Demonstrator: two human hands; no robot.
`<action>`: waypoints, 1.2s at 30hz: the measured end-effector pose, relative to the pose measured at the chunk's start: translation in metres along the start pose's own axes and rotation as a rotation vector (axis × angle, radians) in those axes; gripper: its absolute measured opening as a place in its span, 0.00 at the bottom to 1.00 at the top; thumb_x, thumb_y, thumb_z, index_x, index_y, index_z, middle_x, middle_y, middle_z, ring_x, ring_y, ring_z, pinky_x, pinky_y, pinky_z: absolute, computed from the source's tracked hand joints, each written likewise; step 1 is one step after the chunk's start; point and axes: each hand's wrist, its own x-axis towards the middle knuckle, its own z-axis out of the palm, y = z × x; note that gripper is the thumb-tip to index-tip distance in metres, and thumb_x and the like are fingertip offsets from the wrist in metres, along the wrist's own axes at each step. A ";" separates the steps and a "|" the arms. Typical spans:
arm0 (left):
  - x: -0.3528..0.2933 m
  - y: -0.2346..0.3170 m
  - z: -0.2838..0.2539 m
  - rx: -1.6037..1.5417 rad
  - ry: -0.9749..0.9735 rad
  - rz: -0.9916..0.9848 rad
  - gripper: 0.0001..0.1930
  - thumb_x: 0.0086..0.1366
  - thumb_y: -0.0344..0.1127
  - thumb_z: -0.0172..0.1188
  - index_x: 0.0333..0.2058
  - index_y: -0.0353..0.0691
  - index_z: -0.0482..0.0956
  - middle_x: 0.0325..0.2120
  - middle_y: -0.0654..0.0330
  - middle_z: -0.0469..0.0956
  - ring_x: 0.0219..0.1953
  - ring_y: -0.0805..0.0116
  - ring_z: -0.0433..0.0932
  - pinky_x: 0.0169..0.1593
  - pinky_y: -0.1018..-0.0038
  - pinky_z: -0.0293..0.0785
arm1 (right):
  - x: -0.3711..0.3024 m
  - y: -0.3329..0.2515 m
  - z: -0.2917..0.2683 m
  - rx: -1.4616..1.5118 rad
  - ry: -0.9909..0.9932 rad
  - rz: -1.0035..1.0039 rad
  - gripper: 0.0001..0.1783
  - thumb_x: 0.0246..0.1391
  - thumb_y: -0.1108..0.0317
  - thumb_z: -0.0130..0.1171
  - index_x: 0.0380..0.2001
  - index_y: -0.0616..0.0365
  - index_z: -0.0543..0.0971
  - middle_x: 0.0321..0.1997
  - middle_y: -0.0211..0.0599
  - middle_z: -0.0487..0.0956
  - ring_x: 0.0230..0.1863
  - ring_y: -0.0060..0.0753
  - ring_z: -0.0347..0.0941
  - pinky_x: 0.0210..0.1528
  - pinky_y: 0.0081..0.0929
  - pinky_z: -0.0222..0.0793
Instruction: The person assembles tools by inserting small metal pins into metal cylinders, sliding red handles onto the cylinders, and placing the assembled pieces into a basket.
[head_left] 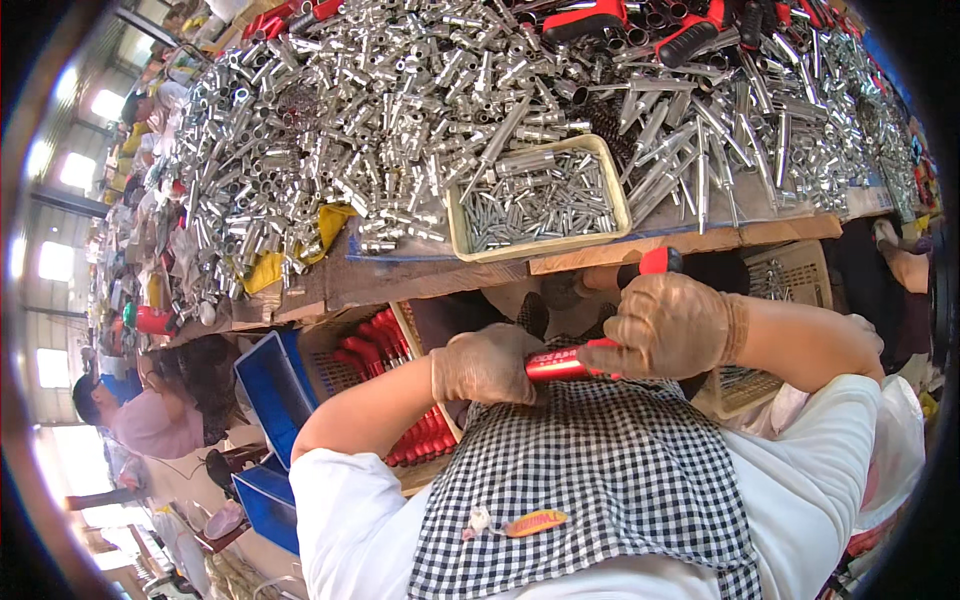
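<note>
Here, the left hand (487, 366) is wrapped around one end of a shiny red tool (558, 364), and the right hand (672, 326) grips it at the other. The red tool is in front of the checked apron (590, 480), near the edge of the desk (430, 284). A red and black piece (658, 262) pokes out above the right hand; I can't tell if it joins the tool. On the desk, a cream tray (545, 247) full of little metal bits sits by a big pile of metal tubes (350, 120).
</note>
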 end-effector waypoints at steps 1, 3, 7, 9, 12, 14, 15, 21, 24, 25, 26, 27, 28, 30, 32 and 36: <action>-0.004 0.002 -0.002 0.145 0.062 -0.048 0.17 0.49 0.43 0.66 0.37 0.41 0.81 0.32 0.50 0.81 0.40 0.50 0.80 0.42 0.61 0.75 | 0.000 -0.002 0.006 0.072 0.038 0.153 0.16 0.46 0.62 0.59 0.40 0.50 0.80 0.23 0.27 0.77 0.22 0.27 0.74 0.25 0.27 0.70; -0.006 0.013 -0.008 0.270 0.161 -0.106 0.16 0.52 0.43 0.63 0.37 0.40 0.81 0.32 0.48 0.81 0.39 0.49 0.80 0.42 0.61 0.76 | 0.001 -0.006 0.007 0.348 0.018 0.478 0.17 0.51 0.62 0.60 0.45 0.52 0.79 0.28 0.29 0.80 0.23 0.31 0.76 0.30 0.30 0.74; -0.002 -0.003 -0.011 0.638 0.595 -0.026 0.10 0.55 0.36 0.57 0.34 0.38 0.78 0.29 0.49 0.79 0.32 0.52 0.81 0.35 0.61 0.77 | 0.005 -0.009 0.032 1.697 0.261 1.167 0.19 0.55 0.58 0.60 0.43 0.61 0.77 0.31 0.38 0.80 0.26 0.29 0.76 0.32 0.30 0.75; 0.001 -0.024 -0.016 0.974 0.771 0.035 0.08 0.50 0.34 0.58 0.30 0.40 0.76 0.23 0.56 0.73 0.25 0.59 0.76 0.26 0.64 0.72 | 0.006 -0.009 0.033 1.994 0.321 1.215 0.19 0.54 0.59 0.60 0.44 0.62 0.77 0.32 0.40 0.80 0.26 0.30 0.76 0.33 0.31 0.75; 0.004 -0.039 -0.032 1.206 1.134 0.373 0.07 0.50 0.34 0.59 0.30 0.43 0.74 0.20 0.62 0.68 0.23 0.65 0.72 0.23 0.67 0.69 | 0.012 -0.025 0.033 2.428 0.522 1.199 0.22 0.51 0.62 0.62 0.46 0.63 0.75 0.32 0.41 0.80 0.26 0.31 0.75 0.34 0.33 0.75; 0.003 -0.034 -0.035 1.267 1.178 0.430 0.07 0.49 0.34 0.59 0.29 0.45 0.73 0.19 0.64 0.65 0.22 0.68 0.68 0.24 0.67 0.66 | 0.015 -0.034 0.035 2.354 0.664 1.153 0.25 0.49 0.60 0.63 0.48 0.63 0.74 0.32 0.42 0.81 0.27 0.31 0.76 0.35 0.35 0.76; 0.002 -0.027 -0.033 1.199 1.022 0.245 0.09 0.50 0.35 0.60 0.32 0.46 0.76 0.19 0.62 0.68 0.23 0.65 0.72 0.27 0.66 0.70 | 0.012 -0.032 0.035 2.295 0.611 1.161 0.26 0.47 0.58 0.63 0.49 0.61 0.75 0.33 0.42 0.81 0.27 0.31 0.76 0.35 0.35 0.76; -0.002 0.000 -0.035 -0.231 -0.323 -0.109 0.22 0.46 0.44 0.68 0.38 0.36 0.81 0.32 0.51 0.81 0.31 0.58 0.79 0.39 0.65 0.75 | 0.005 0.001 0.003 0.119 -0.006 0.319 0.14 0.49 0.59 0.58 0.39 0.50 0.79 0.24 0.31 0.78 0.25 0.34 0.76 0.31 0.36 0.73; 0.005 -0.011 -0.010 -0.109 -0.329 -0.052 0.20 0.48 0.44 0.66 0.37 0.36 0.81 0.31 0.49 0.81 0.29 0.57 0.79 0.37 0.65 0.76 | 0.008 -0.005 0.001 -0.143 -0.035 0.001 0.13 0.47 0.60 0.58 0.37 0.49 0.80 0.24 0.30 0.78 0.25 0.31 0.76 0.30 0.34 0.72; 0.006 -0.007 -0.010 0.061 -0.204 -0.005 0.18 0.51 0.42 0.65 0.36 0.35 0.81 0.29 0.47 0.81 0.29 0.55 0.80 0.35 0.65 0.76 | 0.002 -0.005 0.012 -0.039 -0.053 0.209 0.13 0.46 0.60 0.59 0.37 0.49 0.80 0.24 0.29 0.78 0.25 0.32 0.76 0.32 0.34 0.73; 0.007 -0.007 -0.008 0.056 -0.192 0.006 0.18 0.51 0.42 0.65 0.36 0.35 0.81 0.29 0.47 0.81 0.29 0.55 0.80 0.35 0.65 0.76 | -0.002 -0.007 0.019 0.063 -0.075 0.405 0.14 0.45 0.61 0.60 0.38 0.49 0.80 0.25 0.28 0.79 0.26 0.33 0.77 0.33 0.34 0.73; 0.009 -0.006 -0.007 0.313 0.255 0.071 0.17 0.52 0.43 0.64 0.35 0.36 0.82 0.29 0.47 0.81 0.30 0.54 0.80 0.35 0.64 0.76 | -0.001 -0.012 0.021 0.517 0.186 0.673 0.19 0.43 0.64 0.62 0.42 0.52 0.78 0.27 0.33 0.80 0.28 0.38 0.77 0.35 0.34 0.74; 0.013 -0.005 -0.006 0.564 0.703 0.139 0.16 0.53 0.44 0.63 0.35 0.37 0.82 0.28 0.46 0.81 0.31 0.52 0.81 0.34 0.64 0.77 | -0.018 -0.019 0.057 1.194 0.245 0.980 0.23 0.43 0.65 0.63 0.46 0.56 0.76 0.28 0.38 0.80 0.29 0.41 0.78 0.35 0.37 0.75; 0.020 -0.001 -0.002 0.663 0.619 0.038 0.17 0.53 0.46 0.62 0.35 0.38 0.82 0.28 0.46 0.81 0.32 0.51 0.81 0.36 0.62 0.77 | -0.020 -0.018 0.053 1.029 0.247 0.897 0.22 0.42 0.66 0.63 0.45 0.56 0.76 0.28 0.38 0.79 0.29 0.41 0.77 0.35 0.36 0.75; 0.021 -0.003 0.000 0.762 0.523 -0.071 0.18 0.53 0.47 0.62 0.35 0.39 0.82 0.28 0.46 0.81 0.33 0.50 0.81 0.37 0.61 0.77 | -0.017 -0.016 0.050 0.718 0.278 0.720 0.19 0.42 0.67 0.64 0.42 0.56 0.78 0.28 0.39 0.79 0.28 0.40 0.77 0.34 0.33 0.75; 0.022 -0.038 0.010 0.184 0.012 0.236 0.20 0.51 0.49 0.63 0.35 0.39 0.82 0.28 0.46 0.81 0.34 0.47 0.81 0.41 0.60 0.76 | 0.002 -0.003 0.005 0.001 -0.038 0.178 0.16 0.43 0.71 0.62 0.40 0.55 0.79 0.27 0.43 0.78 0.29 0.43 0.77 0.34 0.32 0.75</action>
